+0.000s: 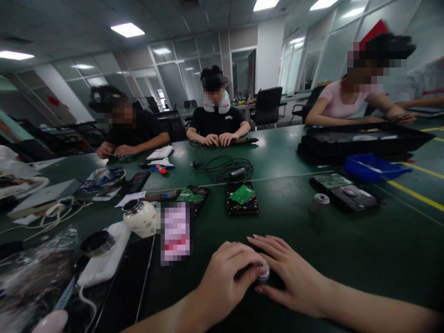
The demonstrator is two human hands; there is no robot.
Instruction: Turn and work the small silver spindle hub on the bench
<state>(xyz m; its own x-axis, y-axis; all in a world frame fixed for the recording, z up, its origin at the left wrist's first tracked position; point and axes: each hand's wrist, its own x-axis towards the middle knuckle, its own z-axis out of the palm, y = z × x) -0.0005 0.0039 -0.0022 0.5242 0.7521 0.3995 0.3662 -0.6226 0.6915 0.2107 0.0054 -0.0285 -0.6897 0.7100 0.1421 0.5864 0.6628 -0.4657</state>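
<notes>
My left hand (pixel 227 273) is closed, with thumb and fingers pinching a small round silvery metal piece (pixel 265 273) just above or on the green table (pixel 350 249). Most of that piece is covered by the fingers, so its exact kind is unclear. Close beside it on the right, my right hand (pixel 289 270) has its fingers stretched out and apart, palm down. Whether the right fingers touch the piece, I cannot tell. Beyond my hands lies a black hard drive (pixel 243 208) with a green circuit board (pixel 242 194) on top.
A small cylinder with a ringed top (pixel 321 200) stands right of centre, near another hard drive (pixel 347 190). A blue tray (pixel 374 167) sits behind. On the left are a cream flask (pixel 140 219), a dark tablet (pixel 126 282) and a plastic bag (pixel 38 273). Several people sit across the table.
</notes>
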